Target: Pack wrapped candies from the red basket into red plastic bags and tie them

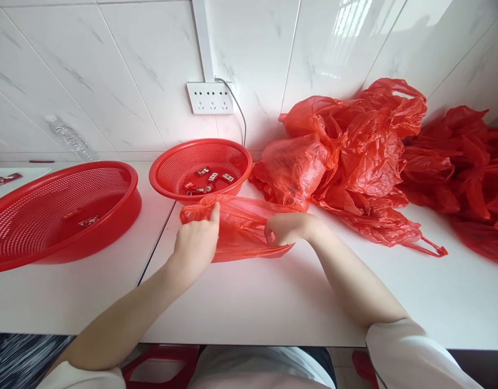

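Note:
A red plastic bag (241, 227) lies flattened on the white table (249, 302) in front of me. My left hand (196, 243) is closed on the bag's left edge, thumb raised along it. On the right side, my right hand (287, 228) pinches the bag with curled fingers. Just behind the bag stands a small red perforated basket (200, 167) holding several small wrapped candies (210, 181).
A large red perforated basket (58, 213) with a few candies sits at the left. A heap of crumpled red plastic bags (354, 156) fills the right side against the tiled wall. A wall socket (209, 98) with a cable is behind. A red stool (163, 367) shows below the table edge.

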Motion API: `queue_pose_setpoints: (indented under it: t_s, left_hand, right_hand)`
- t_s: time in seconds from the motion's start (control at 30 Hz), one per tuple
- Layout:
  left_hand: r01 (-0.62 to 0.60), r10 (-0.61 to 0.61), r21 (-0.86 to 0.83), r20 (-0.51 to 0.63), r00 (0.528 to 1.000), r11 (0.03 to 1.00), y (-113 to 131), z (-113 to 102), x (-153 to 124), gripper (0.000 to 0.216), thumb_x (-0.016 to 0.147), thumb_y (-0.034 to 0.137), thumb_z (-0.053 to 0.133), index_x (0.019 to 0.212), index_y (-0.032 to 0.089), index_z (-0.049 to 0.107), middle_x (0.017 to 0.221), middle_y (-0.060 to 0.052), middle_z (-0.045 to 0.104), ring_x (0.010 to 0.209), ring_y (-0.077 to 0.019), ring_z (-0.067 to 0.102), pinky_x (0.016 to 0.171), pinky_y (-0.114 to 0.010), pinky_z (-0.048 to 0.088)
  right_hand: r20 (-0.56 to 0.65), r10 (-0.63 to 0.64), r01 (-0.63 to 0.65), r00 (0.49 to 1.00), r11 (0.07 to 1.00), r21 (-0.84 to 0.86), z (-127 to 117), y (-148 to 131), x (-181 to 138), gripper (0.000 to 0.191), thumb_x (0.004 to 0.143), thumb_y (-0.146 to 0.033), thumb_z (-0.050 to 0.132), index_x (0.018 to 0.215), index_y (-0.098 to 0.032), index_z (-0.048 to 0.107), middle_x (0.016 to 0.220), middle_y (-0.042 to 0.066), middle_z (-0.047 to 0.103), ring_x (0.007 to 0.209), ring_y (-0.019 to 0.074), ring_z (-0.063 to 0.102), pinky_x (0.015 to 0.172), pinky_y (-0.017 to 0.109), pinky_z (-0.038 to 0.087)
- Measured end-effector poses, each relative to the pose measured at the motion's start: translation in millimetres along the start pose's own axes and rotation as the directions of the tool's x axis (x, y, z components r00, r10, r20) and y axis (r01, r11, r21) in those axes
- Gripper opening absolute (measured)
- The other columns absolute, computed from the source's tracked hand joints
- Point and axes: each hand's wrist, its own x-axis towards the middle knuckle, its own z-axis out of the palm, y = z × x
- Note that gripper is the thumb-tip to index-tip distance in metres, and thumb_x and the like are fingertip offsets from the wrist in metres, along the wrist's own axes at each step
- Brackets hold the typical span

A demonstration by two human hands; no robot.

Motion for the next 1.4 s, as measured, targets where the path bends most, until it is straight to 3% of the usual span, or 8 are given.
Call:
queue_pose_setpoints:
  t_s: [0.2,0.4,0.63,0.77,0.97,1.1,1.23,1.4]
  left_hand:
    - [-0.386,0.378,-0.024,-0.147,0.914,0.922,25.0,2.6,-1.2,0.027,0.089,0.005,0.037,0.091,0.011,0.063,0.089,-0.014,0.065,0.091,-0.0276,0.062,0.074,-0.036,0.048]
    - [-0.163,0.195,-0.213,0.139,0.971,0.963,9.1,36.4,46.2,0.041,0.092,0.03,0.043,0.123,0.005,0.054,0.094,-0.02,0.069,0.082,-0.0302,0.068,0.067,-0.036,0.049]
    - [-0.099,0.222,-0.319,0.378,0.899,0.943,-13.3,32.7,58.1,0.043,0.077,0.056,0.054,0.074,0.015,0.067,0.072,-0.012,0.068,0.061,-0.0246,0.063,0.051,-0.031,0.043]
    - [-0.197,0.37,-0.445,0.345,0.863,0.874,-12.3,30.9,53.7,0.025,0.073,0.041,0.056,0.06,0.02,0.064,0.061,-0.006,0.062,0.053,-0.0206,0.058,0.048,-0.03,0.038]
    - [-0.456,0.566,-0.512,0.073,0.821,0.728,-11.2,43.3,51.1,0.036,0.067,0.009,0.049,0.091,0.027,0.067,0.108,-0.003,0.068,0.09,-0.0219,0.065,0.064,-0.029,0.045]
    - [-0.376,0.515,-0.523,0.146,0.845,0.765,-17.7,52.7,48.1,0.047,0.073,0.008,0.047,0.111,0.031,0.061,0.11,-0.004,0.067,0.09,-0.0209,0.065,0.064,-0.028,0.045]
    - [-0.233,0.415,-0.58,0.201,0.887,0.781,-24.0,60.1,46.5,0.036,0.086,0.032,0.05,0.12,0.028,0.056,0.085,-0.003,0.069,0.068,-0.0204,0.065,0.057,-0.028,0.043]
    - [-0.147,0.194,-0.538,0.033,0.98,0.83,-28.5,66.8,50.1,0.048,0.096,0.042,0.029,0.135,0.022,0.051,0.101,-0.011,0.071,0.088,-0.0248,0.068,0.075,-0.034,0.047]
  right_hand:
    - [-0.062,0.009,-0.005,0.998,0.998,0.057,-4.7,-2.5,-9.7,0.033,0.077,-0.039,0.055,0.054,-0.018,0.043,0.054,-0.002,0.036,0.05,0.0098,0.03,0.048,0.026,0.021]
    - [0.01,0.16,-0.16,0.987,0.982,0.099,-1.2,9.5,1.7,0.028,0.087,-0.033,0.044,0.065,-0.017,0.053,0.067,0.001,0.052,0.053,0.0117,0.044,0.051,0.026,0.031]
    - [-0.107,0.306,-0.306,0.946,0.952,0.018,2.0,25.0,11.7,0.035,0.089,-0.037,0.046,0.071,-0.013,0.064,0.076,0.009,0.062,0.065,0.0193,0.057,0.058,0.029,0.037]
    - [-0.229,0.143,-0.145,0.963,0.989,0.009,0.7,16.0,13.7,0.025,0.09,-0.029,0.046,0.085,-0.017,0.067,0.089,0.007,0.067,0.08,0.0184,0.061,0.067,0.027,0.039]
    - [-0.473,-0.164,0.202,0.865,0.979,0.029,14.6,9.9,36.0,0.03,0.083,-0.025,0.057,0.113,-0.02,0.061,0.112,0.006,0.066,0.097,0.0182,0.062,0.081,0.024,0.044]
    - [-0.424,-0.091,0.107,0.901,0.994,0.012,25.9,22.2,47.3,0.066,0.067,-0.03,0.073,0.128,-0.018,0.053,0.134,0.015,0.053,0.117,0.0303,0.053,0.092,0.033,0.044]
    - [-0.457,-0.001,0.014,0.89,1.0,0.025,23.5,30.4,49.4,0.039,0.081,-0.038,0.063,0.111,-0.015,0.061,0.107,0.012,0.065,0.097,0.0257,0.06,0.085,0.032,0.045]
    - [-0.455,0.082,-0.068,0.887,0.997,0.049,16.7,28.7,49.7,0.034,0.099,-0.03,0.033,0.108,-0.017,0.063,0.101,0.008,0.067,0.087,0.0169,0.061,0.077,0.025,0.042]
